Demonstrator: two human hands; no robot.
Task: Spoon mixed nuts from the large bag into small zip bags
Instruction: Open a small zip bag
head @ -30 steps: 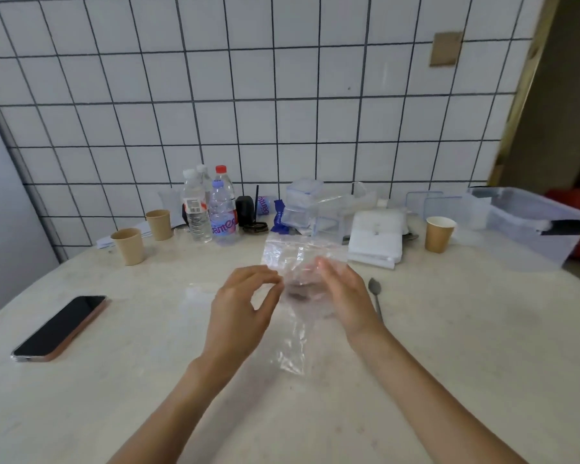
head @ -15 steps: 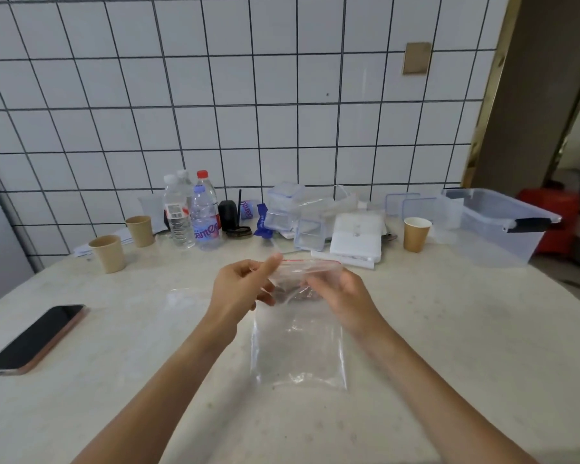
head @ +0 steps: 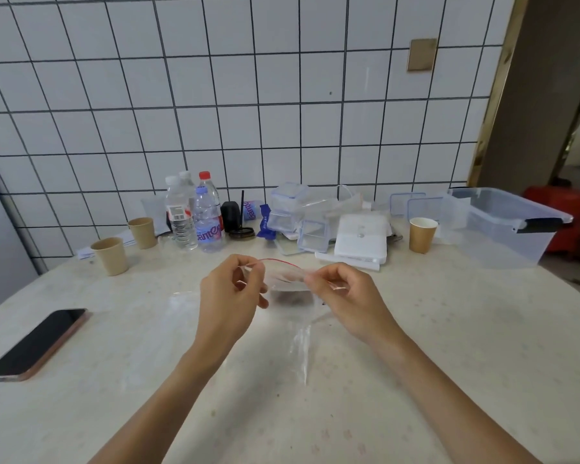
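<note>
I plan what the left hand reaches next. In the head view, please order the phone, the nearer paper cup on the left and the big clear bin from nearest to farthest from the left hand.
1. Paper cup, back-left of the left hand.
2. Phone, far left.
3. Clear bin, far right.

pale speckled stone table [head: 449,363] | black phone in pink case [head: 36,343] — left edge | three tan paper cups [head: 110,256] | clear plastic water bottles [head: 195,212] | large clear plastic bin [head: 503,226] — far right
</note>
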